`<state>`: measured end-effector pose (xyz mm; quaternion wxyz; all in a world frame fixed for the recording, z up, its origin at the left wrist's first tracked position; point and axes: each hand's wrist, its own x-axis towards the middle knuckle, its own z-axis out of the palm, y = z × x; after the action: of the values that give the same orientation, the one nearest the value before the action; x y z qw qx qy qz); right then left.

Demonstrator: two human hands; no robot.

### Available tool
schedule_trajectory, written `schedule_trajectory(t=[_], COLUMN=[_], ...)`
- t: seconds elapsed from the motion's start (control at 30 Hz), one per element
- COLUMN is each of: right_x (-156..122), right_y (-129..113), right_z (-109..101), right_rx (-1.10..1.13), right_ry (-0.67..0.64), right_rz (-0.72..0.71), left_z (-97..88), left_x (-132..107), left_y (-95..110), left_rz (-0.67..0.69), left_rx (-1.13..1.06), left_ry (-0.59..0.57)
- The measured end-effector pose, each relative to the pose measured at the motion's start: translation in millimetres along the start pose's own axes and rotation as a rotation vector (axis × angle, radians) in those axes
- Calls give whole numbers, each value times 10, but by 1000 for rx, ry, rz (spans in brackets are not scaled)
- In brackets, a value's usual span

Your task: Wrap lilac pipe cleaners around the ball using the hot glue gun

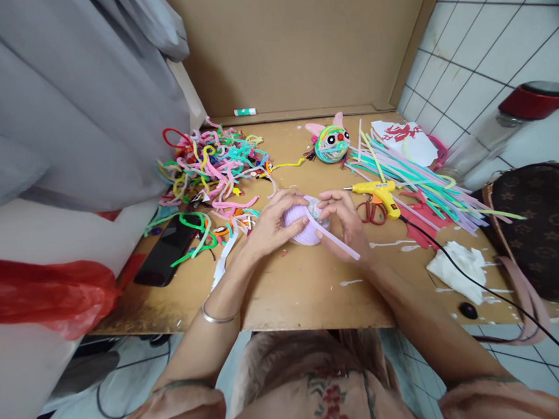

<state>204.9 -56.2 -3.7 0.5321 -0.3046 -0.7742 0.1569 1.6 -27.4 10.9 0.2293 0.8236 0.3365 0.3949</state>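
Note:
Between my hands, above the table, is a clear ball partly wound with lilac pipe cleaner (301, 227). My left hand (279, 222) curls round its left side, thumb across the lilac rows. On the other side my right hand (345, 222) holds the ball, its fingers bent at the bare clear part. A loose lilac pipe cleaner end (339, 243) sticks out toward the lower right, passing in front of my right palm. Just right of that hand lie a yellow glue gun (381, 196) and red-handled scissors (372, 212).
A finished animal-face ball (332, 140) stands at the back. Straight pipe cleaners (412, 170) lie right, a tangled heap (216, 156) left. Around them are a phone (166, 251), a glue stick (245, 112), white tissue (459, 269) and a brown bag (535, 229). The black cord (448, 256) crosses the right side.

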Motion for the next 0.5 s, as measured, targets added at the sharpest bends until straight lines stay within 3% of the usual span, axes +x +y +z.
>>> schedule_trajectory(t=[0.13, 0.3, 0.5], right_x=[-8, -13, 30], right_y=[-33, -96, -98], right_z=[-5, -21, -26], right_rx=[-12, 25, 48], right_ry=[10, 22, 1], right_rz=[-45, 114, 165], left_z=[7, 13, -5], left_x=[5, 3, 1], left_y=[0, -11, -26], left_rz=[32, 31, 11], left_rx=[-9, -8, -37], left_ry=[16, 19, -1])
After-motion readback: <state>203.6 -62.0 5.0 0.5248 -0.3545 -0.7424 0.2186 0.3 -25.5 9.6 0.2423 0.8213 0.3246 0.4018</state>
